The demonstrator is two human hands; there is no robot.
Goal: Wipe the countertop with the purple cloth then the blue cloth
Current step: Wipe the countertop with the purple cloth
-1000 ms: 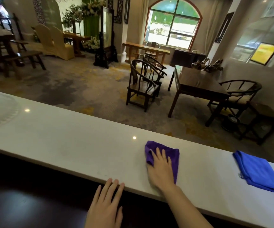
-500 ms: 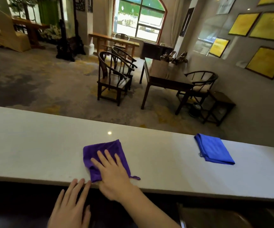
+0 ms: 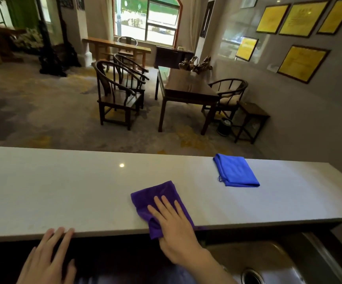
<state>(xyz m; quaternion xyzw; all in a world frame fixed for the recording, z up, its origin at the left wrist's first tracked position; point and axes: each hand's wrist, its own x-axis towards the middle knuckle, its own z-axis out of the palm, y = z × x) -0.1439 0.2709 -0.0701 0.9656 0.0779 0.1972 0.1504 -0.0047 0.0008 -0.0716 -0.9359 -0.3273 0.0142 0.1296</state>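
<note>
A long white countertop [image 3: 63,191] runs across the view. The purple cloth [image 3: 151,198] lies crumpled at its near edge, with one corner hanging over. My right hand [image 3: 174,226] presses flat on the cloth's near part, fingers spread. My left hand [image 3: 47,255] rests with its fingertips on the counter's near edge at the left, holding nothing. The blue cloth [image 3: 235,171] lies folded on the counter to the right, apart from the purple one.
A steel sink [image 3: 285,263] with a drain sits below the counter at the lower right. Beyond the counter are dark wooden chairs [image 3: 116,95], a dark table [image 3: 186,87] and framed yellow pictures on the right wall. The counter ends at the right near the wall.
My right hand has slid the purple cloth rightwards along the counter, toward the blue cloth, and back to the near edge. My head has turned right, bringing the sink into view.
</note>
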